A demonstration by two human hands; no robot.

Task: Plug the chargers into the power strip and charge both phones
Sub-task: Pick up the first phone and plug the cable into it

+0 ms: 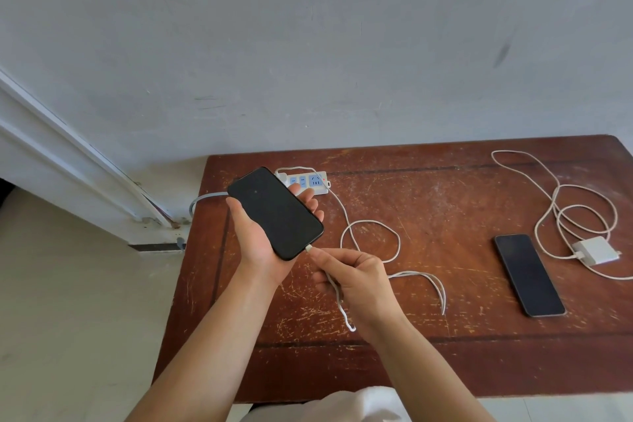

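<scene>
I judge the task about half done — one cable (371,233) runs toward the power strip (310,181), though the phone hides its charger. My left hand (263,240) cradles the first phone (275,212), fingers wrapped round its edges. My right hand (356,281) pinches the cable's connector (309,248), fingertips touching the phone's bottom edge; whether it is seated, I cannot tell. Well right of my fingers lie the second phone (529,275) and its charger (594,251) — unplugged.

Scratched brown wooden table (428,209) against grey scuffed wall (308,44); white door frame (68,154) left; pale floor (68,319).
</scene>
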